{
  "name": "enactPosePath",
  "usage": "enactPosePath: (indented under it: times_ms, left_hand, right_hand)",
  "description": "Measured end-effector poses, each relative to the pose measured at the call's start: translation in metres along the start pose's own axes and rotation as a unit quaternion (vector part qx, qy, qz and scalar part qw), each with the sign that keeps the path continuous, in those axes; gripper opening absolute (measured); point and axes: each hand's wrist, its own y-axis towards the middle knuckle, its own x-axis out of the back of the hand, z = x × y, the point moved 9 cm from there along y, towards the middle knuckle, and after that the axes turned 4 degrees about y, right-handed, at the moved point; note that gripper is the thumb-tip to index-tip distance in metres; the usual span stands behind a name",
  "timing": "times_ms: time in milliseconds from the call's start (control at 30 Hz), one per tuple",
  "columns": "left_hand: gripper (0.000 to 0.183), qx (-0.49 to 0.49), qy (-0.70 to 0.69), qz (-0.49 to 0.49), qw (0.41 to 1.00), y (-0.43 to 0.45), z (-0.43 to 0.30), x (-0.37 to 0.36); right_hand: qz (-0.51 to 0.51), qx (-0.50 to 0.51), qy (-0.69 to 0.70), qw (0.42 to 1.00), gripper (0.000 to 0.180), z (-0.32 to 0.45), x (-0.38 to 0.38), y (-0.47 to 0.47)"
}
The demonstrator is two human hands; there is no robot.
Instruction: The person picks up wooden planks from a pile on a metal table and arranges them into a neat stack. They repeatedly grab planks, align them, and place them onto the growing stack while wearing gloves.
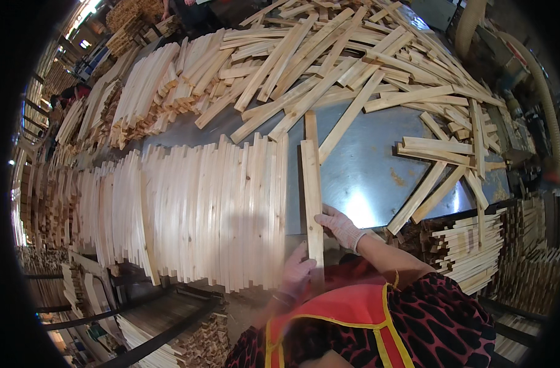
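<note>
Both of my hands wear light gloves and hold one wooden slat (pixel 312 198) that points away from me over the metal table (pixel 360 184). My right hand (pixel 342 225) grips its right edge partway along. Nearer my body, my left hand (pixel 300 269) is at its lower end, slightly blurred. Left of this slat lies a long row of slats (pixel 215 211) set side by side. Beyond my hands, a loose heap of slats (pixel 326 60) lies crisscrossed, and one slat leans down from it close to the held one.
More slats (pixel 146 87) are piled at the far left of the table. Several slats (pixel 438 152) lie at its right end. Stacks of slats (pixel 471 253) stand below the right edge, others (pixel 197 340) at lower left. A ribbed hose (pixel 544 96) hangs at right. Another person (pixel 188 9) is at the top.
</note>
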Motion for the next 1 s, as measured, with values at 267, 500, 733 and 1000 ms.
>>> enactPosePath:
  times_ms: [267,500,733,1000]
  left_hand:
    - [0.100,-0.026,0.655,-0.220,0.722,0.015,-0.054,0.003]
    - [0.088,-0.104,0.656,-0.265,0.699,0.076,-0.096,-0.030]
    - [0.084,-0.026,0.315,-0.205,0.926,0.049,-0.051,-0.004]
    - [0.076,-0.035,0.717,-0.355,0.599,0.087,-0.125,-0.031]
  right_hand:
    - [-0.257,0.150,-0.353,0.887,0.058,0.145,0.071,0.066]
    - [-0.422,0.106,-0.110,0.894,0.044,0.221,0.176,0.185]
    - [-0.114,0.106,-0.333,0.930,0.070,0.100,0.090,0.058]
    - [0.003,0.298,-0.576,0.761,0.029,0.187,0.041,0.136]
